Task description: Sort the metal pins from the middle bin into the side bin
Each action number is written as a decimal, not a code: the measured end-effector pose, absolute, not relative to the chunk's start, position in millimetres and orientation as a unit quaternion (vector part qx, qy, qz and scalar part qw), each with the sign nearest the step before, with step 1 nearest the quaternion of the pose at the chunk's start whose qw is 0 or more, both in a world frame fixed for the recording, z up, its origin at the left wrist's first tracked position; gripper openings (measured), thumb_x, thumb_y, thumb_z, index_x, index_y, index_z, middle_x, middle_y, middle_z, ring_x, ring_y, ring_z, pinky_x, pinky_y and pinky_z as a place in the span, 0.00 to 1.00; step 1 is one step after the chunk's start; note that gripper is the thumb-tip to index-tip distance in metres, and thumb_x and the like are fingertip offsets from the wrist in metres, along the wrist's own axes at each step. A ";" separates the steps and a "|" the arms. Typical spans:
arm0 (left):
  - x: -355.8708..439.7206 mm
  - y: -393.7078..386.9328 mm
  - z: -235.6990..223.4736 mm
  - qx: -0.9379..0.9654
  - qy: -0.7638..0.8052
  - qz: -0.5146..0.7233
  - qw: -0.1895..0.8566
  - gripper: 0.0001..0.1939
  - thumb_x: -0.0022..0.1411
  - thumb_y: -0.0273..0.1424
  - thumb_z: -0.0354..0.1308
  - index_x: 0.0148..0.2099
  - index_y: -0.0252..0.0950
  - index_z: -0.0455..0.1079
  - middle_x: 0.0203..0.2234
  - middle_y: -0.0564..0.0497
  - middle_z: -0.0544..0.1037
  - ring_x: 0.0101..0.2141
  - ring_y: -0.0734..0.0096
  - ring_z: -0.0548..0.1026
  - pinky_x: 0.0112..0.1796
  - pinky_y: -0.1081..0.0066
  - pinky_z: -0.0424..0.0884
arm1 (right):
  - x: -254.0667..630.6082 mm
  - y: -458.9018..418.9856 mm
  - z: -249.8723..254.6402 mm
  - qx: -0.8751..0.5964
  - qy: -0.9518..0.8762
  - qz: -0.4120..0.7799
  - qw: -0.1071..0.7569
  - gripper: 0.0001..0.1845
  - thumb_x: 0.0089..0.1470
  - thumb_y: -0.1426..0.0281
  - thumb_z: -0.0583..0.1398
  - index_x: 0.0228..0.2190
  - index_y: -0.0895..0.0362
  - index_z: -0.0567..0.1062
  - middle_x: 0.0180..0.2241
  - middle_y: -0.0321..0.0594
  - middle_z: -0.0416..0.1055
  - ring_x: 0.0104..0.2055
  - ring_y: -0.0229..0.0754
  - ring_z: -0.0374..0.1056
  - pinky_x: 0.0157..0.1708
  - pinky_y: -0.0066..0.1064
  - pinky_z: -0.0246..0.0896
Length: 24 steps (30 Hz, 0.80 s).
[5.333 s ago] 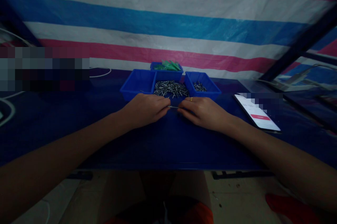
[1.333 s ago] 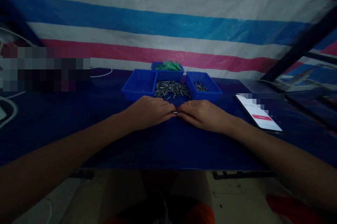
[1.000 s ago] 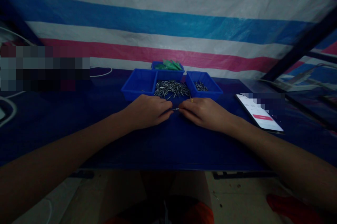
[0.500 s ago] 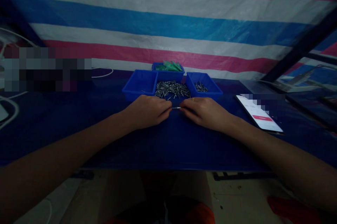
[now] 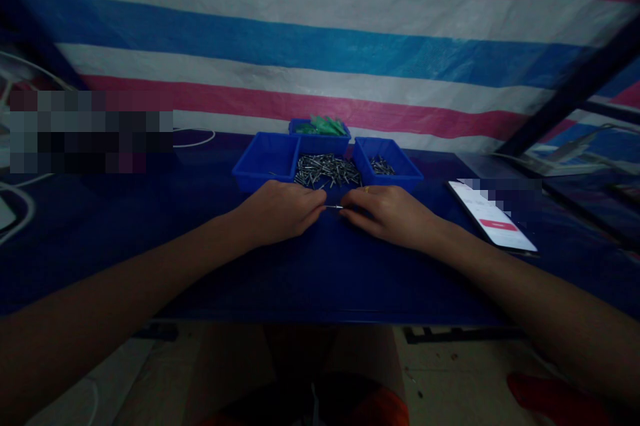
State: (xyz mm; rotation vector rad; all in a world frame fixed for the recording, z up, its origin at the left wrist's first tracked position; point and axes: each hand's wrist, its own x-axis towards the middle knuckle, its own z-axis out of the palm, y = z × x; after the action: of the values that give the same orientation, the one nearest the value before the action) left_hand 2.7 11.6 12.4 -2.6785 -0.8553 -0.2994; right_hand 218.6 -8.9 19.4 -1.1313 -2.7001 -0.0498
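Between my two hands, just above the blue table (image 5: 320,279), is a thin metal rivet (image 5: 334,207) lying level. My left hand (image 5: 287,213) pinches its thin left end. At its thicker right end are the fingertips of my right hand (image 5: 387,213), closed on it. Fingers cover both ends of the rivet. Right behind my hands lies a loose pile of similar metal rivets (image 5: 327,169). To the left of the pile stands a blue bin (image 5: 267,179) with a small thin piece in it. On its right, another blue bin (image 5: 400,179) holds some rivets.
Behind the pile, a third blue bin (image 5: 320,142) contains green items. A lit phone (image 5: 493,216) lies on the right side of the table. White cables (image 5: 195,139) run along the left. A striped sheet (image 5: 320,39) hangs at the back.
Almost nothing differs. The rivet and the right fingertips have shifted very slightly; both hands keep their places.
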 end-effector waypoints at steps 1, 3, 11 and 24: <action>2.9 11.6 12.4 -0.936 -0.298 -0.105 0.155 0.10 0.64 0.33 0.46 0.34 0.35 0.65 0.23 0.53 0.74 0.25 0.71 0.73 0.22 0.73 0.53 | 218.6 -8.9 19.5 -0.383 -0.917 -0.017 0.107 0.12 0.59 0.67 0.50 0.37 0.59 0.71 0.31 0.41 0.71 0.33 0.39 0.68 0.33 0.30 0.58; 3.4 11.3 12.9 -0.938 -0.295 -0.103 0.152 0.09 0.64 0.32 0.46 0.34 0.35 0.65 0.23 0.53 0.74 0.25 0.71 0.73 0.22 0.73 0.53 | 218.4 -8.9 19.8 -0.381 -0.918 -0.021 0.105 0.12 0.59 0.68 0.50 0.37 0.59 0.71 0.31 0.41 0.71 0.32 0.39 0.68 0.32 0.29 0.58; 2.9 12.9 14.0 -0.938 -0.293 -0.103 0.152 0.08 0.64 0.32 0.47 0.34 0.36 0.64 0.25 0.54 0.74 0.27 0.71 0.74 0.23 0.72 0.55 | 217.8 -10.6 20.1 -0.392 -0.915 -0.022 0.090 0.09 0.58 0.69 0.50 0.35 0.59 0.68 0.28 0.39 0.69 0.29 0.38 0.67 0.29 0.28 0.55; 2.6 13.4 12.7 -0.941 -0.287 -0.101 0.149 0.09 0.65 0.33 0.47 0.35 0.35 0.65 0.24 0.54 0.73 0.26 0.72 0.73 0.23 0.73 0.54 | 216.8 -11.1 21.6 -0.393 -0.916 -0.007 0.081 0.10 0.58 0.68 0.49 0.34 0.59 0.67 0.27 0.39 0.68 0.27 0.37 0.65 0.27 0.29 0.53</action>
State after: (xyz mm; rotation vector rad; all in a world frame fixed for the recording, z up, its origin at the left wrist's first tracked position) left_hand 2.6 13.4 12.7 -2.7052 -0.8256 -0.2905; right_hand 216.8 -11.1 21.6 -1.1756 -2.7370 -0.0210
